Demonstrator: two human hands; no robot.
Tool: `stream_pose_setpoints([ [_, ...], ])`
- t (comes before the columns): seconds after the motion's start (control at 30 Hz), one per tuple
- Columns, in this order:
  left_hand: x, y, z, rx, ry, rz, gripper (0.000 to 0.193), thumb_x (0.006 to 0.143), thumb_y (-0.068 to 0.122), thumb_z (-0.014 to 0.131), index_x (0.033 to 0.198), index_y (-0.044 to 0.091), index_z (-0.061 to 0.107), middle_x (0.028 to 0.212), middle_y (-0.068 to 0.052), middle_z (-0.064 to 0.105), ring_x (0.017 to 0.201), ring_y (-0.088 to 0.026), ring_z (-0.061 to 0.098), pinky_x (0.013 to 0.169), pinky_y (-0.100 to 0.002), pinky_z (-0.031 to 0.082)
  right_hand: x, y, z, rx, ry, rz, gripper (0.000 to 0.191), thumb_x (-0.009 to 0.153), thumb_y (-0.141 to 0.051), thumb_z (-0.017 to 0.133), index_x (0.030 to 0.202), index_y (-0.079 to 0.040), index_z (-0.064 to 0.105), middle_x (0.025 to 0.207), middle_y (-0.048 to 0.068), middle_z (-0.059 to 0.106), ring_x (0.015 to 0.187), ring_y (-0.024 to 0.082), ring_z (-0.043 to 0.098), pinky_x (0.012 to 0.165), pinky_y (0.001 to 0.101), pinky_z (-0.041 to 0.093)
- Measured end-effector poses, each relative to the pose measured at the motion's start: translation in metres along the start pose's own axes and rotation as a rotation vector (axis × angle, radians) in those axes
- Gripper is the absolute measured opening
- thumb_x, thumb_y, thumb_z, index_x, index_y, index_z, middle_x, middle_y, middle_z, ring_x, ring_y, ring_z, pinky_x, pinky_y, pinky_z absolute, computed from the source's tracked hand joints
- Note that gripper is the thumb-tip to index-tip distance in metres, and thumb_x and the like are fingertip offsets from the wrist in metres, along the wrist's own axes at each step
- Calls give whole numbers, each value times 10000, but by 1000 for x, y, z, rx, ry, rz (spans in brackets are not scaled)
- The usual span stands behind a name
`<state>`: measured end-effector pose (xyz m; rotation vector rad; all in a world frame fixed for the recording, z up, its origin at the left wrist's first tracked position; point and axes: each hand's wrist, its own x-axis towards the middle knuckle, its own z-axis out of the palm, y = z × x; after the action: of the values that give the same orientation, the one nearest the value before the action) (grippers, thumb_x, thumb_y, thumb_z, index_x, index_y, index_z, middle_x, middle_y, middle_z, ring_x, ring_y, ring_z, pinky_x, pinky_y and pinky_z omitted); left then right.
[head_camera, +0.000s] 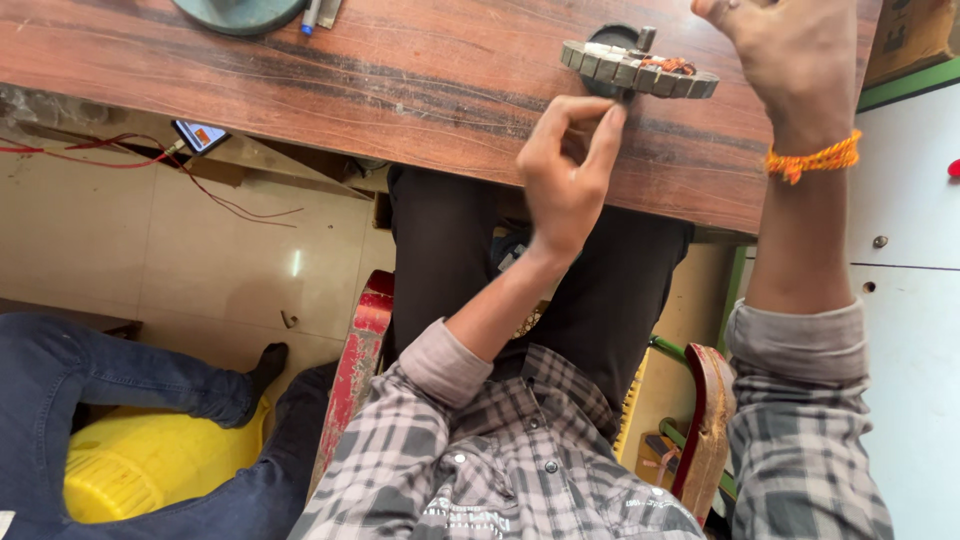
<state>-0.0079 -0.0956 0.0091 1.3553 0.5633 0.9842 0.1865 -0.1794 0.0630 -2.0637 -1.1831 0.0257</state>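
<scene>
Stator ring (638, 68) just above left hand (562, 180)

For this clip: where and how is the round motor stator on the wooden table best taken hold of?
Probably by its outer ring. The stator lies flat on the table, toothed rim exposed all round, so two opposite edges could be pinched from above. The left hand already pinches near its front edge; copper windings sit on top, so avoid those.
</scene>
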Motion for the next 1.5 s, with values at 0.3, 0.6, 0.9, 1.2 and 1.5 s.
stream_pose_setpoints([
  [0.3, 99, -8, -27, 492, -546, 929, 384, 961, 329, 826, 1312, 292, 677, 1263, 113, 674, 1160, -173, 581, 1084, -369, 488, -34, -18, -26, 161, 84, 226, 105, 1060, -15, 747, 1006, 23, 666, 830, -28, 576, 715, 33, 491, 656, 214, 364],
  [0.6, 100, -18, -23, 184, -591, 736, 450, 900, 230, 872, 1303, 301, 686, 1246, 110, 735, 1032, -110, 610, 954, -270, 575, -59, -87, -36, 191, -1, 242, 65, 1063, -44, 745, 1056, -6, 692, 787, -22, 597, 638, 0, 480, 575, 180, 346],
  [0.9, 102, -25, -27, 174, -602, 680, 402, 857, 245, 876, 1232, 267, 733, 1163, 104, 756, 1004, -130, 592, 952, -289, 577, -80, -82, 26, -165, -30, -129, 75, 1010, -2, 759, 1056, -60, 747, 873, 116, 725, 754, 217, 700, 664, 339, 521],
  [1.2, 83, -26, -51, 619, -541, 976, 541, 986, 175, 785, 1463, 323, 577, 1489, 87, 515, 1311, -160, 466, 1096, -335, 367, -91, -46, 58, -69, 77, -83, 69, 1006, 8, 720, 1049, -45, 722, 866, 135, 709, 763, 279, 708, 691, 369, 525],
  [1.5, 63, -39, -51, 781, -498, 1056, 446, 961, 179, 812, 1345, 335, 646, 1576, 64, 339, 1401, -174, 361, 1146, -374, 368, -103, -66, 48, 74, 40, 68, 73, 937, 16, 727, 1008, -1, 727, 700, 164, 608, 579, 192, 593, 585, 323, 465],
])
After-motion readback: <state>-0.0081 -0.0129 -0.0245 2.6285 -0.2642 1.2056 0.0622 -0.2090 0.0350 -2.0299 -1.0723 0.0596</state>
